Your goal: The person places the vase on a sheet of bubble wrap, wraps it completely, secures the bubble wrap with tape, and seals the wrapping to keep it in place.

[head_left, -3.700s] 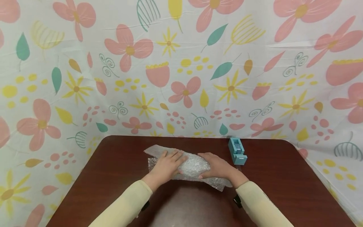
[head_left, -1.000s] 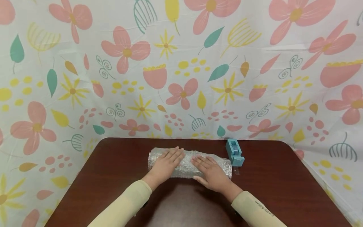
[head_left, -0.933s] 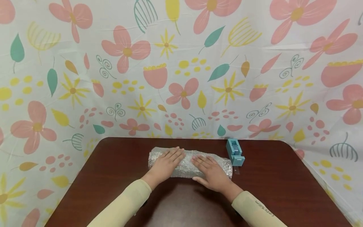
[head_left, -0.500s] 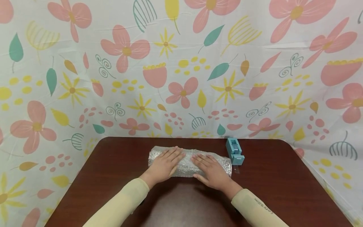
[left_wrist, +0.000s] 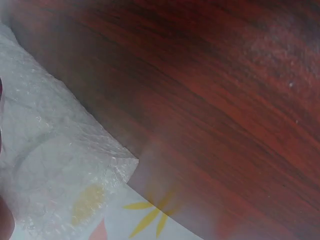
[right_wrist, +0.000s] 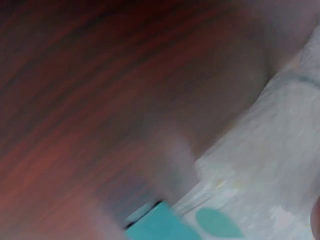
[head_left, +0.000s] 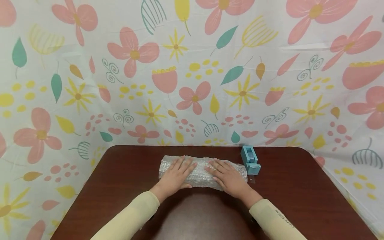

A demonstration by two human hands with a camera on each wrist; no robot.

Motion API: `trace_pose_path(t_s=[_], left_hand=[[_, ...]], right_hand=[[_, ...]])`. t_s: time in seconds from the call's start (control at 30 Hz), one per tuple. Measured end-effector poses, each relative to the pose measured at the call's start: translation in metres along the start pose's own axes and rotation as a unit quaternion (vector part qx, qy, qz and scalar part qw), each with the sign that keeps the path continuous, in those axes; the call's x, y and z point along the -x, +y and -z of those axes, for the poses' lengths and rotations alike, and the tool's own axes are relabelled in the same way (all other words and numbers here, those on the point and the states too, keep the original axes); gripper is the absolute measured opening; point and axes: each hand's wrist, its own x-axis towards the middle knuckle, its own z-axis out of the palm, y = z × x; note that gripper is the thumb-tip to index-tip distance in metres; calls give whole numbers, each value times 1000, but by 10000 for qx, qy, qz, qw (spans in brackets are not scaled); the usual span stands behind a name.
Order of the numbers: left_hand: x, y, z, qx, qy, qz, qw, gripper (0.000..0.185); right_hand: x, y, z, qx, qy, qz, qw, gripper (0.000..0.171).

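A roll of clear bubble wrap [head_left: 201,168] lies crosswise on the dark wooden table [head_left: 300,193]. My left hand [head_left: 177,173] rests flat on its left half with straight fingers. My right hand [head_left: 228,176] lies flat on the right half, fingers spread. The left wrist view shows the roll's end [left_wrist: 55,165] on the wood. In the blurred right wrist view I see the other end of the wrap [right_wrist: 280,165] and a teal corner of the tape dispenser [right_wrist: 160,225].
A teal tape dispenser [head_left: 250,160] stands just right of the roll, near the table's back edge. A floral cloth [head_left: 192,73] hangs behind and beside the table. Bare wood stretches to the left, right and front.
Since 3.7 s ago the loose wrap has become a tight roll. In the last second both hands and the roll have shifted slightly away from me.
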Motion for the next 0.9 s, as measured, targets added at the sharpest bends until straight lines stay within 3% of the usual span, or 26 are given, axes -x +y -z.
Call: trace_pose_path(t_s=[0.23,0.43,0.57,0.63,0.7,0.9], left_hand=[[3,5,-2,-447,22,-7,9990,76],[0,9,-4,-710,156,-19,9974,72],[1,8,-2,-957,173,14,9953,72],[0,8,1,-1064,186,20,9941,71],[0,9,5,-1155,221,28,9931,71],[-2,16,15,-1206,180,73,9925,68]], right_hand=[[4,-1,1,-109,-168,-359,9992,51],[7,-16,5,-715,-447,-1402,9865,59],[3,-21,6,-848,-671,-1761,9784,92],[1,-21,5,-810,-663,-1804,9780,110],[-2,-20,3,-674,-615,-1821,9790,118],[-8,-11,-1,-393,-614,-1975,9776,105]])
